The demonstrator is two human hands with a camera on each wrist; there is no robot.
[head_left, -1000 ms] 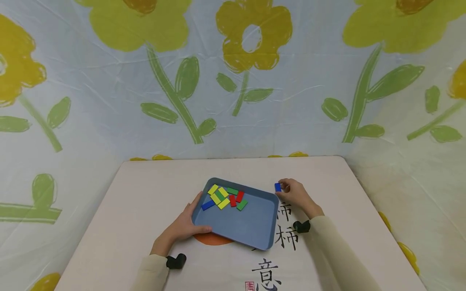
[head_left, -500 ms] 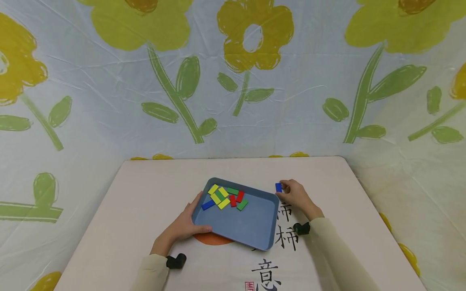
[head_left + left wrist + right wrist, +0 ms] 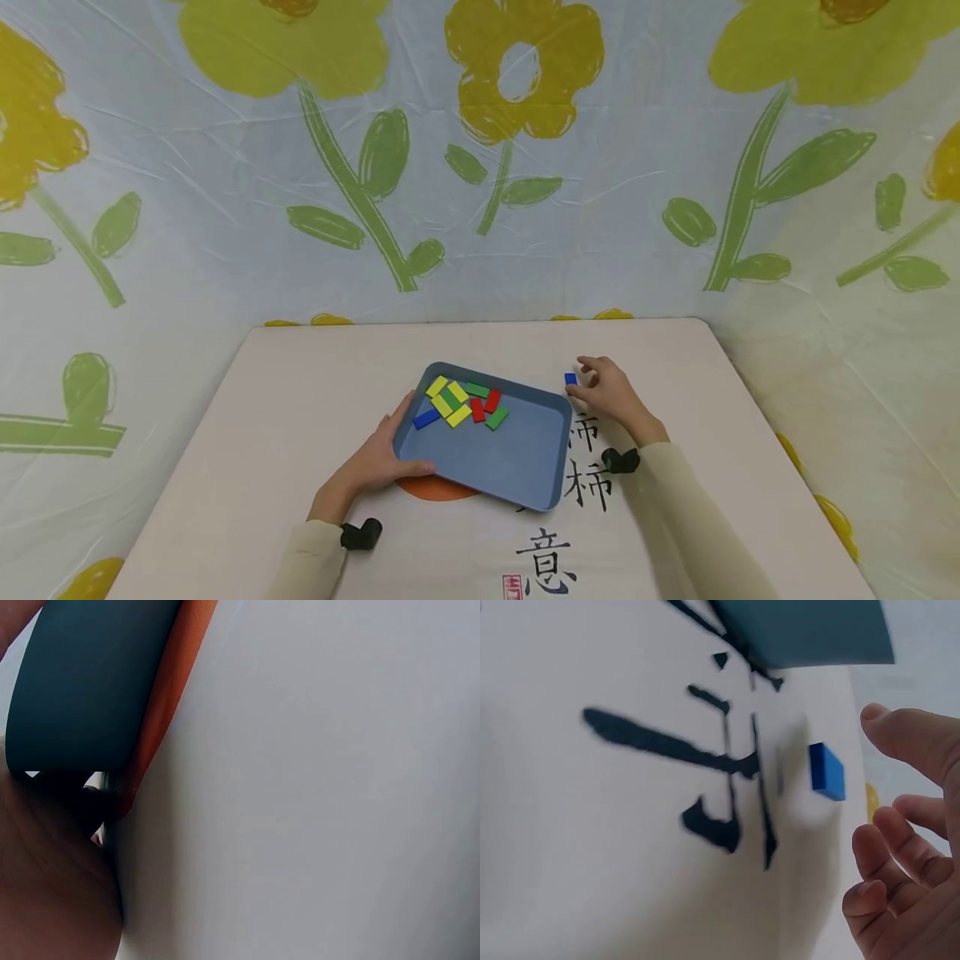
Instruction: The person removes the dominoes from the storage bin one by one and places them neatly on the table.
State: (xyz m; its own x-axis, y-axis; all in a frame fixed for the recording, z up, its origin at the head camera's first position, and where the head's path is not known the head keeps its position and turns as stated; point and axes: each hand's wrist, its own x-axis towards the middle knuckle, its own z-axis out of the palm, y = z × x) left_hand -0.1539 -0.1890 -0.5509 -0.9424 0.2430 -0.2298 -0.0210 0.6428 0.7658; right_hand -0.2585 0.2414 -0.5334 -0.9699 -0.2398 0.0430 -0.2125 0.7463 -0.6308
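A blue-grey tray (image 3: 495, 458) lies askew on the table, with several yellow, green, red and blue blocks (image 3: 457, 403) in its far left part. My left hand (image 3: 378, 454) grips the tray's left corner, thumb along the near rim and fingers along the left side. In the left wrist view the tray wall (image 3: 86, 682) rises in front of the palm. Just right of the tray's far right corner, one blue block (image 3: 826, 772) rests on the table. My right hand (image 3: 609, 392) hovers beside this block, thumb and fingers spread apart with nothing between them.
Under the tray lies a white sheet with black brush characters (image 3: 551, 562), a red seal and an orange shape (image 3: 438, 488). A flower-printed cloth (image 3: 525, 275) encloses the table's back and sides.
My right hand has let go of the blue block: its fingers have parted and lifted off, and the block stays on the table. The left hand keeps its grip on the tray.
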